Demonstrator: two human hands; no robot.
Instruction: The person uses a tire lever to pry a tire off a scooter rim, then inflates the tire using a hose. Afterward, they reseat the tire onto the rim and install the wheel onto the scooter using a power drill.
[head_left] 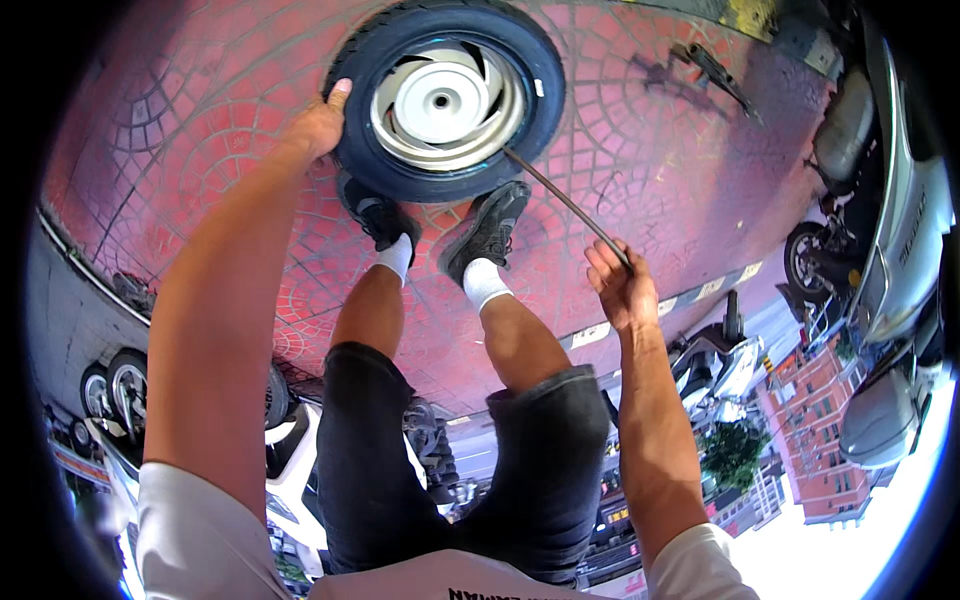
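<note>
A black tire on a silver rim (443,104) lies flat on red patterned paving, just beyond my shoes (485,225). My left hand (323,120) grips the tire's left edge, with the thumb on the upper sidewall. My right hand (622,288), low on the right, holds a long, thin metal bar (566,200) near its end, fingers curled around it. The bar runs up diagonally to the lower right of the rim, where its far tip meets the rim and tire. How deep the tip sits there is too small to tell.
A black metal tool (718,75) lies on the red paving (650,160) at upper right. A silver scooter (895,250) stands along the right side, and white scooters (737,365) are parked behind me, toward the lower edge. A curb (760,20) crosses the top right.
</note>
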